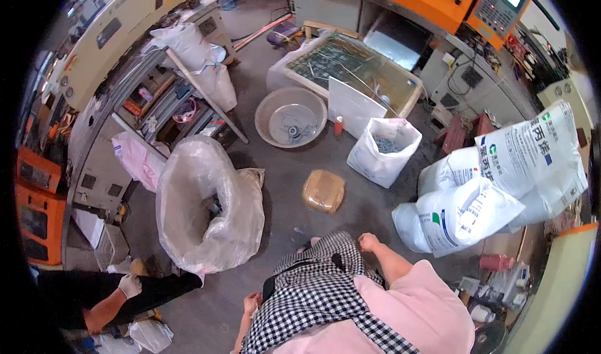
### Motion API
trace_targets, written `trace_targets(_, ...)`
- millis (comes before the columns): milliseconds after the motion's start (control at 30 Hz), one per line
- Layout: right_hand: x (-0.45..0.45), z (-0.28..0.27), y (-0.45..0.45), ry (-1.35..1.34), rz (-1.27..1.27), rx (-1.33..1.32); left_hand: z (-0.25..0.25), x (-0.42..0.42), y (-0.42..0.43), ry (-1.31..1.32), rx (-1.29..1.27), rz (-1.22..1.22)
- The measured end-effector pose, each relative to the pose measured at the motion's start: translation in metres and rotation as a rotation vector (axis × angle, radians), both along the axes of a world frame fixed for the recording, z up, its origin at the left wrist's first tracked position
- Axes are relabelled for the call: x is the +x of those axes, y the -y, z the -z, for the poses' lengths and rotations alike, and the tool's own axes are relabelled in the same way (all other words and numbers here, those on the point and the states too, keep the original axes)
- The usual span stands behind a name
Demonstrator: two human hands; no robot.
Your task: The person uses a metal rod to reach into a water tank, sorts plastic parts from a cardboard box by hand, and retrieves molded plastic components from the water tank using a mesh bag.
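Note:
My left hand (251, 302) hangs low beside the black-and-white checked apron (313, 291), its fingers curled; whatever it may hold is too small to make out. On the other side of the apron, my right hand (368, 241) is bent in with its fingers closed, and nothing shows in it. A brown taped package (323, 191) lies on the floor just ahead of me, nearest to my right hand and apart from it. To the left of it stands a large, open clear plastic bag (241, 229) with a folded-down rim.
Ahead are a round basin (263, 119), a water-filled tank (400, 97) and a white sack (369, 156) of bluish pieces. Stuffed white sacks (438, 229) lie at right. A co-worker's gloved hand (130, 286) shows at lower left. A long pole (206, 97) leans by the shelves.

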State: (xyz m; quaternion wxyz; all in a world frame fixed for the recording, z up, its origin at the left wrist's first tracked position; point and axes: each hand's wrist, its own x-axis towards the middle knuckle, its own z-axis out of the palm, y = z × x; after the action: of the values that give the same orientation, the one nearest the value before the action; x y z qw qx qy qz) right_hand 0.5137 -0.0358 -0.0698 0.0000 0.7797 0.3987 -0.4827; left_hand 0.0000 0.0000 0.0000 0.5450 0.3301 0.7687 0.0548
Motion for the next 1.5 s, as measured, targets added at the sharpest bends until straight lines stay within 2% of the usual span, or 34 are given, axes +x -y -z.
trace_targets(33,-0.009,0.001,0.011,0.012,0.051,0.041,-0.027,0.007,-0.010,-0.097,-0.022,0.020)
trace_targets(67,-0.017,-0.001,0.017,0.027,0.105,0.087,-0.006,-0.007,-0.012,-0.110,-0.040,-0.130)
trace_targets(100,0.019,0.003,-0.003,0.072,0.121,0.132,0.004,0.034,-0.040,0.075,0.093,0.061)
trace_targets(133,0.006,0.000,0.006,0.081,0.194,0.149,0.014,0.013,-0.047,0.061,0.090,0.093)
trace_targets(200,0.001,-0.008,0.047,0.097,0.251,0.133,0.043,-0.009,-0.042,0.288,-0.071,0.010)
trace_targets(300,0.021,0.017,0.089,0.141,0.222,0.152,0.069,-0.004,-0.077,0.303,-0.136,-0.035)
trace_targets(367,0.021,-0.006,0.113,0.103,0.333,0.073,0.076,-0.001,-0.080,0.281,-0.189,-0.066)
trace_targets(433,0.021,0.006,0.125,0.213,0.122,0.134,0.070,0.004,-0.108,0.230,-0.094,-0.129)
trace_targets(467,0.032,0.018,0.133,0.234,0.106,0.067,0.066,0.017,-0.116,0.236,-0.157,-0.088)
trace_targets(500,0.035,0.021,0.136,0.246,0.153,0.073,0.061,0.025,-0.132,0.222,-0.148,-0.068)
trace_targets(567,0.056,0.031,0.132,0.021,0.360,-0.083,0.057,0.055,-0.153,0.405,-0.277,-0.110)
trace_targets(600,0.064,0.032,0.136,0.098,0.232,-0.019,0.053,0.074,-0.156,0.400,-0.276,-0.106)
trace_targets(633,0.073,0.030,0.136,0.173,0.099,0.045,0.047,0.092,-0.154,0.324,-0.207,-0.030)
trace_targets(667,0.092,0.029,0.129,0.126,0.078,-0.111,0.045,0.118,-0.151,0.256,-0.138,0.043)
trace_targets(700,0.111,0.040,0.130,0.124,0.073,-0.106,0.039,0.142,-0.150,0.183,-0.066,0.114)
trace_targets(767,0.142,0.071,0.132,-0.030,0.350,0.033,0.029,0.192,-0.148,0.164,-0.050,0.099)
trace_targets(833,0.187,0.049,0.108,-0.097,0.467,0.079,0.003,0.248,-0.141,0.194,-0.102,0.198)
trace_targets(867,0.216,0.042,0.101,-0.021,0.430,0.113,-0.006,0.284,-0.138,0.196,-0.104,0.196)
trace_targets(1000,0.314,0.036,0.072,0.165,0.311,0.138,-0.041,0.377,-0.136,0.208,-0.060,0.536)
trace_targets(1067,0.354,0.034,0.063,0.218,0.262,0.125,-0.013,0.380,-0.134,0.206,-0.063,0.545)
trace_targets(1133,0.391,0.031,0.048,0.261,0.428,0.255,0.004,0.383,-0.143,0.194,-0.041,0.637)
trace_targets(1300,0.435,0.002,0.000,0.206,0.538,0.267,0.031,0.418,-0.192,0.215,-0.093,0.597)
trace_targets(1367,0.442,0.001,-0.021,0.180,0.584,0.250,0.059,0.427,-0.220,0.472,-0.275,0.160)
trace_targets(1400,0.449,0.002,-0.025,0.182,0.560,0.232,0.070,0.435,-0.232,0.518,-0.279,0.166)
trace_targets(1433,0.455,0.001,-0.029,0.183,0.533,0.211,0.058,0.454,-0.236,0.521,-0.287,0.161)
trace_targets(1500,0.476,0.002,-0.047,0.200,0.547,0.230,0.041,0.495,-0.259,0.362,-0.203,0.234)
